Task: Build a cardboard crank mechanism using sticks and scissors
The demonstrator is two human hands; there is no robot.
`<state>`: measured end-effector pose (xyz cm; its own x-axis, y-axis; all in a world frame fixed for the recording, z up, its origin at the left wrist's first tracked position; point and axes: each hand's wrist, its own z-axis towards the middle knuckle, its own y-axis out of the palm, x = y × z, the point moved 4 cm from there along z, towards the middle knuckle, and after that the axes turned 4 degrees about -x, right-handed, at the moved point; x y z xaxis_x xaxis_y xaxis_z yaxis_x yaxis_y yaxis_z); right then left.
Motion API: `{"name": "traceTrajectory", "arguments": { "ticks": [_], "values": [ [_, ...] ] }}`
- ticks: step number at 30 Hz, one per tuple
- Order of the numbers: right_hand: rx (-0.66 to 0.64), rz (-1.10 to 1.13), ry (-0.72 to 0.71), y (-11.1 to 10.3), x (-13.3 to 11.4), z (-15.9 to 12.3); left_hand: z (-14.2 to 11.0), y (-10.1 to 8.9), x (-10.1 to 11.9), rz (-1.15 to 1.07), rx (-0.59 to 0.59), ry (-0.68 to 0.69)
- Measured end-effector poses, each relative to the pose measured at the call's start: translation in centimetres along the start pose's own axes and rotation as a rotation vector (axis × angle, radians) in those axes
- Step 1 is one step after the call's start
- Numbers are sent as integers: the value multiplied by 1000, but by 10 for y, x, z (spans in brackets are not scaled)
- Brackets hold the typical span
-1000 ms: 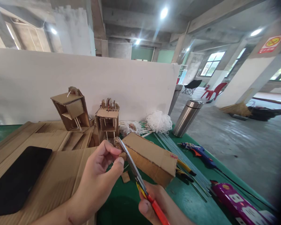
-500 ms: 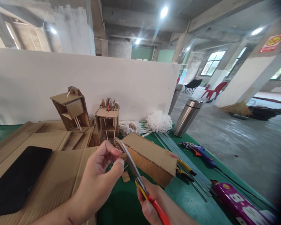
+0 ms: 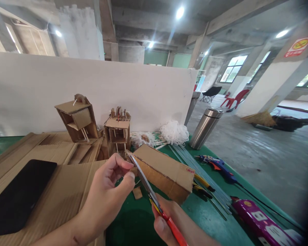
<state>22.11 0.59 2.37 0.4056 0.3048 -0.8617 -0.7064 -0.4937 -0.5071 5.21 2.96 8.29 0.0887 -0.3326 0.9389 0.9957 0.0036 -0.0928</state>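
Note:
My left hand pinches a small cardboard piece between thumb and forefinger, over the green table. My right hand, low in the view, grips red-and-yellow-handled scissors. Their blades point up and away, and they meet the pinched piece at the fingertips. A small cardboard scrap lies on the table just below the blades. A folded cardboard box piece lies right behind the scissors.
Flat cardboard sheets and a black phone lie at left. Two small cardboard models stand before a white board. At right are a steel flask, glue sticks, a blue glue gun, pliers and a purple case.
The scissors and my right hand shifted slightly; the blades stay at the pinched piece. My left hand barely moved.

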Motion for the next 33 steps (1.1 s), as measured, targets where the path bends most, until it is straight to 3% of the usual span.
{"name": "traceTrajectory", "arguments": {
  "ticks": [12,19,25,29,33],
  "values": [
    [13,-48,-53,1,0,1,-2,-1,-1,-6,-9,11],
    [-33,57,-34,3,1,4,0,-1,-1,-10,26,-17],
    [-35,70,45,-6,-2,3,4,-5,-4,-81,-22,-38],
    [28,25,83,-22,2,-4,18,-17,-15,92,-60,29],
    [137,-147,155,-44,18,-29,33,-25,-39,500,-204,47]
  ]
}}
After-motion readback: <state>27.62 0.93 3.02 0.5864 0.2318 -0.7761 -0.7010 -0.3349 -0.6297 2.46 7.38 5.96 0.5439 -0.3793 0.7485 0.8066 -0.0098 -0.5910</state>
